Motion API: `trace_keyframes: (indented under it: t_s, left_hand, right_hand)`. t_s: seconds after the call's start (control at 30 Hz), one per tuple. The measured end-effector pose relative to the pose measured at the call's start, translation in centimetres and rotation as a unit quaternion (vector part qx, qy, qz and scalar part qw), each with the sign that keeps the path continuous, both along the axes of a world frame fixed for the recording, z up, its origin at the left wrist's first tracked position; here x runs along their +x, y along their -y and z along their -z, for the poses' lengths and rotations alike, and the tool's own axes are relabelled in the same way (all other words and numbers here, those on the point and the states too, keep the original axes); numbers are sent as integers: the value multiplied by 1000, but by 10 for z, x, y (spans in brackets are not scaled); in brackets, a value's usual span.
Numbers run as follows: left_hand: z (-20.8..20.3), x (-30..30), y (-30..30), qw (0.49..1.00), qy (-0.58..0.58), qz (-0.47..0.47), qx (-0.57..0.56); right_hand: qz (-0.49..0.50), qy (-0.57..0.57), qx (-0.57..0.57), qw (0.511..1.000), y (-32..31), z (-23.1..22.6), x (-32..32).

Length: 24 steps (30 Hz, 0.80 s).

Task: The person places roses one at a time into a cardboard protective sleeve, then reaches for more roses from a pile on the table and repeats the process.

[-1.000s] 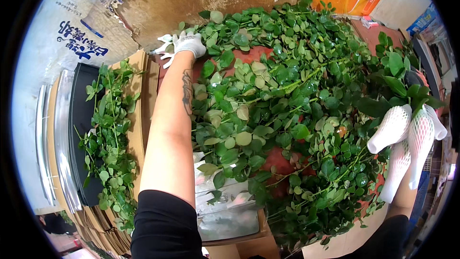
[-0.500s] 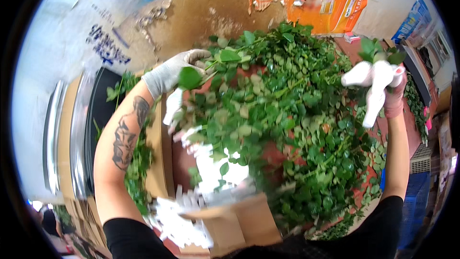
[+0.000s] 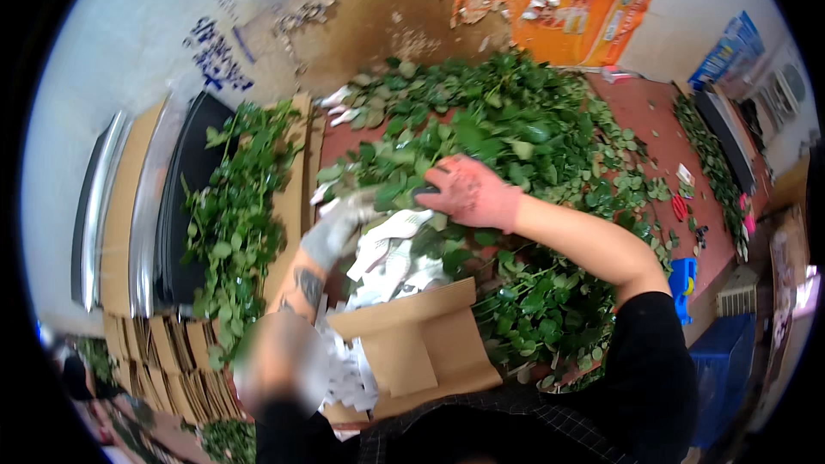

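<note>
Leafy green rose-like stems (image 3: 516,120) lie in a thick heap over the red tabletop (image 3: 636,112). Over the left part of it, my right hand (image 3: 473,193), in a pink-red glove with dark fingertips, has its fingers closed around leafy stems. Close by, my left hand (image 3: 344,222), in a pale grey glove, is smeared by motion, so its fingers are unclear. Just below both hands lie white-sleeved flower heads (image 3: 387,249) in a bunch. An upright cardboard flap (image 3: 412,339) stands in front of them, nearer my body. White sleeves (image 3: 348,374) are piled beside it.
More leafy stems (image 3: 236,215) lie on the left, beside black and silvery upright panels (image 3: 185,206). Folded cardboard (image 3: 163,361) is stacked below them. At the right are red-handled scissors (image 3: 679,208), a blue tool (image 3: 681,288) and a blue crate (image 3: 722,369).
My right hand has come from the far right to the middle. The white-sleeved bunch it held is no longer there. My left hand has come down toward the white flower heads.
</note>
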<state>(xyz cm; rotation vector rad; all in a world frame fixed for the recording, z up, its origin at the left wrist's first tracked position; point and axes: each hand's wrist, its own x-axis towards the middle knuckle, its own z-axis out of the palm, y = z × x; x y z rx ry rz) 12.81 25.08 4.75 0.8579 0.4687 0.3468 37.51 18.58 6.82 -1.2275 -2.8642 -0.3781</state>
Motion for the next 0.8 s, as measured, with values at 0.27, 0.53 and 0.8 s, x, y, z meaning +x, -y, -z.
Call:
trace_keyframes:
  t_s: [0.27,0.53,0.8]
  left_hand:
    - [-2,5,3,996,54,17,64]
    - [-123,-47,63,958,1,-133,254]
    - [-88,-163,216,936,-82,-162,301]
  right_hand:
    - [51,-137,-115,983,-21,10,15]
    - [344,-338,217,849,-2,-162,187]
    - [14,-684,308,662,328,-444,433]
